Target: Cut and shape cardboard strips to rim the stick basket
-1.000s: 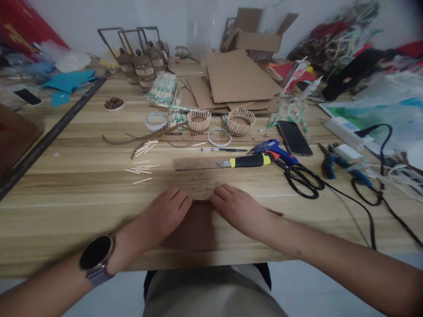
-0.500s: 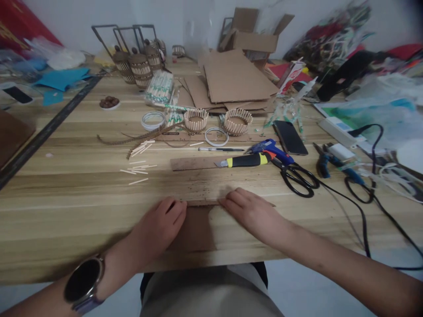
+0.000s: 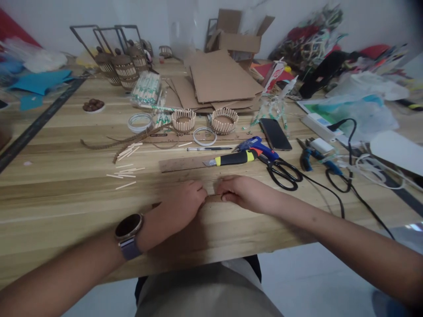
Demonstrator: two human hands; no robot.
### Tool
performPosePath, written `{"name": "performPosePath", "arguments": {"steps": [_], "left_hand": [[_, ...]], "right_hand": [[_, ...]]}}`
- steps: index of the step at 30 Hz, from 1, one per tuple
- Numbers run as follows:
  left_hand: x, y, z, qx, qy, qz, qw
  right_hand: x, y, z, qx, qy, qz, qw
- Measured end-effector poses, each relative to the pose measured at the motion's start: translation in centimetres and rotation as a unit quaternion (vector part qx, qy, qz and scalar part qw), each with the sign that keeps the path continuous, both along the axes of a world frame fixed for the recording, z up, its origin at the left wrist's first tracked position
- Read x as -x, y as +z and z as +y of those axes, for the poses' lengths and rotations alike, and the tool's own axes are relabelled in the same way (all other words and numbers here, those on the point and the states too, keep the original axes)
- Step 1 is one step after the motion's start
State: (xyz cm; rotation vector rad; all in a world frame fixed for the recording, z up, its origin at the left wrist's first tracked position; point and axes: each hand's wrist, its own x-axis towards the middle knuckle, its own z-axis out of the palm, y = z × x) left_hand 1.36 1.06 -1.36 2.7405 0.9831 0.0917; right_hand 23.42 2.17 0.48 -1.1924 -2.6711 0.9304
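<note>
My left hand point(image 3: 187, 200), with a watch on its wrist, is closed on a narrow cardboard strip point(image 3: 214, 199) near the front of the table. The fingers of my right hand point(image 3: 243, 191) pinch the same strip a short way to the right. Only a little of the strip shows between the two hands. Under my left hand and forearm lies a darker piece of cardboard point(image 3: 187, 237), partly hidden. Just beyond the hands are a utility knife point(image 3: 234, 158) with its blade out and a flat cardboard strip point(image 3: 181, 164).
Scissors point(image 3: 282, 174), a blue glue gun point(image 3: 256, 145) and a phone point(image 3: 275, 134) lie to the right, with cords trailing near my right forearm. Loose sticks point(image 3: 127, 171) lie left. Two stick-ringed baskets point(image 3: 224, 121) and stacked cardboard point(image 3: 224, 77) stand farther back.
My hands have come closer together along the strip. My right hand has turned so its thumb and fingers pinch it. The view has swung slightly right.
</note>
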Motion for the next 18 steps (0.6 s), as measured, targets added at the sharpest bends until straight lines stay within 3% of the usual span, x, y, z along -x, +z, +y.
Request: {"name": "performPosePath", "arguments": {"steps": [12, 18], "left_hand": [[-0.5, 0.3, 0.3, 0.026, 0.023, 0.026, 0.999], [-0.9, 0.1, 0.1, 0.034, 0.035, -0.006, 0.999]], "right_hand": [[0.9, 1.3, -0.7, -0.066, 0.015, -0.127, 0.990], [1.0, 0.5, -1.1, -0.164, 0.046, -0.155, 0.973]]}}
